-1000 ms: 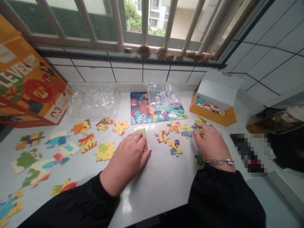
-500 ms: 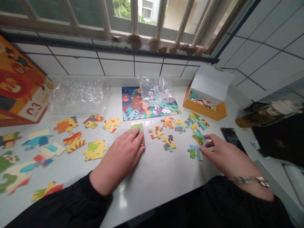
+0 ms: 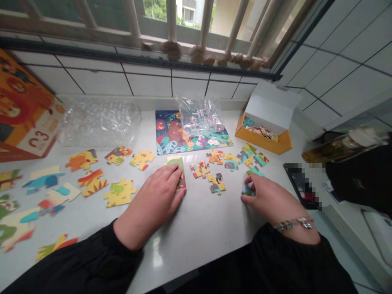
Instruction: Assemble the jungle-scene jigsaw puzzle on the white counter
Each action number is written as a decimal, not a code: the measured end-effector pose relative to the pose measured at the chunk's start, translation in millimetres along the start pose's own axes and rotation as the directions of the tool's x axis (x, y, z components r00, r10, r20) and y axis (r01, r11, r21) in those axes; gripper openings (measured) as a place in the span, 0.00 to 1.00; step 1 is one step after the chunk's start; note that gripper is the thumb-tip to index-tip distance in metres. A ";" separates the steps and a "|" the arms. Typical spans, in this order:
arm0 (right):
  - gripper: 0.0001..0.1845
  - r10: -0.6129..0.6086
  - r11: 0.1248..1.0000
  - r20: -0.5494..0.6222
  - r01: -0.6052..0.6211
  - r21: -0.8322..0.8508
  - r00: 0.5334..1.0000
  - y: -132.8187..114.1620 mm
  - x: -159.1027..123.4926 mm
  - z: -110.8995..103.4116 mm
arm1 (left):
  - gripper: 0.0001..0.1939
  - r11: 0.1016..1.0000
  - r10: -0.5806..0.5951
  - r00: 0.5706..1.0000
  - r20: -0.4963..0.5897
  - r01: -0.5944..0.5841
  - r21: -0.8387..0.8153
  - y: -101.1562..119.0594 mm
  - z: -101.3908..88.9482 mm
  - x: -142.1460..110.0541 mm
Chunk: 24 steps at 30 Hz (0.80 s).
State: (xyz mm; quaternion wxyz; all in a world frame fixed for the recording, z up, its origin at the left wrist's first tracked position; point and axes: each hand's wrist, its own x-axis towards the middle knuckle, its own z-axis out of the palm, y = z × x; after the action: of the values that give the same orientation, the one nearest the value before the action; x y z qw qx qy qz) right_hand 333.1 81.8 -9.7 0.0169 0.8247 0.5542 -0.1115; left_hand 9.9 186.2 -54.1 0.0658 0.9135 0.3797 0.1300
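White worktop (image 3: 211,232), mid-frame: left hand (image 3: 156,194) covers printed card (image 3: 177,161) (grip: cannot tell); right hand (image 3: 271,200), pinching a puzzle piece (image 3: 247,190), could by careless sweep scatter adjoining pieces (image 3: 246,157).

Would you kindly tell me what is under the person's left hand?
Beneath the left hand, part of a flat piece shows: green near its top, dark red along its right edge. The hand covers the rest, so anything else underneath cannot be seen.
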 end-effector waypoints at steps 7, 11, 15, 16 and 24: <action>0.19 -0.246 0.963 -0.010 0.246 0.113 0.969 -22.0 4.7 2.2 | 0.28 1.000 0.000 1.000 -0.005 0.000 -0.010 -0.1 1.2 -0.1; 0.24 -0.381 0.906 -0.009 0.375 0.196 0.925 -40.1 7.1 2.9 | 0.28 1.000 0.008 1.000 -0.017 -0.008 0.002 0.2 1.6 -0.2; 0.26 -0.401 0.889 -0.045 0.400 0.223 0.915 -43.0 9.6 4.3 | 0.28 1.000 0.005 1.000 -0.015 -0.005 0.007 2.2 -0.4 0.2; 0.26 -0.401 0.888 -0.050 0.402 0.223 0.915 -42.3 10.3 4.7 | 0.28 1.000 0.005 1.000 -0.016 -0.005 0.009 2.8 -1.0 0.2; 0.21 -0.328 0.917 -0.131 0.349 0.192 0.935 -46.1 14.6 8.3 | 0.24 1.000 0.019 0.999 -0.037 -0.020 -0.009 7.8 -4.9 1.4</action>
State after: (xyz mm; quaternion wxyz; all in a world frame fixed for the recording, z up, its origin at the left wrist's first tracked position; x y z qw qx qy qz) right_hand 294.7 111.6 -16.3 -0.1176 0.7178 0.6735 -0.1316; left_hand 14.7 181.9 -47.5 0.0618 0.9144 0.3713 0.1490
